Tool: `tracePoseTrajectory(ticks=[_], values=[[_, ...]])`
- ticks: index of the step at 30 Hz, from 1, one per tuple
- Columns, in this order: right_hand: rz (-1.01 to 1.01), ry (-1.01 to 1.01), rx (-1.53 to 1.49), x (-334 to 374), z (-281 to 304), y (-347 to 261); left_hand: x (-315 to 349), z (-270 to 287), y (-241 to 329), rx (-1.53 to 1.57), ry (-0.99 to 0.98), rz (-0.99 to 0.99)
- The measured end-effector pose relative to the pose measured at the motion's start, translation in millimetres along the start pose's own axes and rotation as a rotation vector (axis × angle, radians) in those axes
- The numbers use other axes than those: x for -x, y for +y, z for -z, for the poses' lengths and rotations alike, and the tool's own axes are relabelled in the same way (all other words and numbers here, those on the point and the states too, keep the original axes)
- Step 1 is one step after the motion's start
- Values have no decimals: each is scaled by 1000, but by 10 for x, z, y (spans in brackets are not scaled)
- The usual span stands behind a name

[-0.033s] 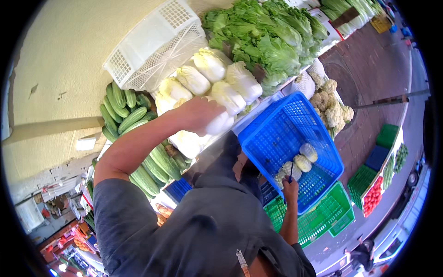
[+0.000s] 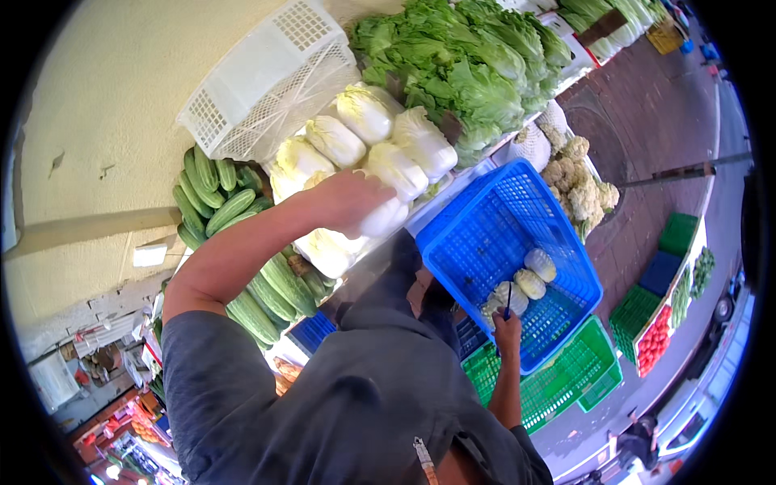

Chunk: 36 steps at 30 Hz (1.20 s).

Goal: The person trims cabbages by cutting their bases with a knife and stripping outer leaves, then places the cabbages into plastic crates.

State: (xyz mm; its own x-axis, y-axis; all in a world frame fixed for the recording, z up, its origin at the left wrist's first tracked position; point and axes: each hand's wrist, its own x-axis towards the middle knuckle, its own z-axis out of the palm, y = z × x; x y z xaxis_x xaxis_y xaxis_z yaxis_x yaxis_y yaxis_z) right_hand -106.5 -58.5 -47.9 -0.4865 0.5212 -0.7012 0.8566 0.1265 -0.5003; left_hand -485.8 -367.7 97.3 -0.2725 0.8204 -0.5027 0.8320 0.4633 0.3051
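My left hand (image 2: 353, 200) reaches over a group of pale napa cabbages. Its fingers wrap over the white end of one napa cabbage (image 2: 383, 219) at the near edge, and the fingertips are partly hidden. More napa cabbages (image 2: 336, 140) lie just beyond it. To the right, my right hand (image 2: 507, 330) is closed on a slim dark knife (image 2: 508, 300). The knife points up at the near rim of a blue plastic crate (image 2: 453, 279). Several small napa cabbages (image 2: 529, 284) sit inside that crate.
Cucumbers (image 2: 279, 284) lie left of the cabbages, and leafy lettuce (image 2: 469, 65) is heaped beyond. A white basket (image 2: 267, 73) leans against the wall. Cauliflowers (image 2: 578, 190) stand past the blue crate, with a green crate (image 2: 566, 388) by its near side.
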Motion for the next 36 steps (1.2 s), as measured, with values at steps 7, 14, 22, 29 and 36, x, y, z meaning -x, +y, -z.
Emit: tracePoseTrajectory(ticks=[7, 14, 22, 29, 36], values=[[55, 54, 28, 3, -247, 250, -240, 7, -113, -112, -131, -40], [106, 51, 6, -63, -277, 137, -84, -107, -214, -104, 88, 3], [214, 59, 51, -266, -212, 294, 30, -348, -193, -68, 230, 29], [98, 48, 20, -101, -134, 200, 17, -426, -13, -100, 399, 143], [161, 83, 70, -127, -156, 486, 162, -412, 118, -111, 465, 222]])
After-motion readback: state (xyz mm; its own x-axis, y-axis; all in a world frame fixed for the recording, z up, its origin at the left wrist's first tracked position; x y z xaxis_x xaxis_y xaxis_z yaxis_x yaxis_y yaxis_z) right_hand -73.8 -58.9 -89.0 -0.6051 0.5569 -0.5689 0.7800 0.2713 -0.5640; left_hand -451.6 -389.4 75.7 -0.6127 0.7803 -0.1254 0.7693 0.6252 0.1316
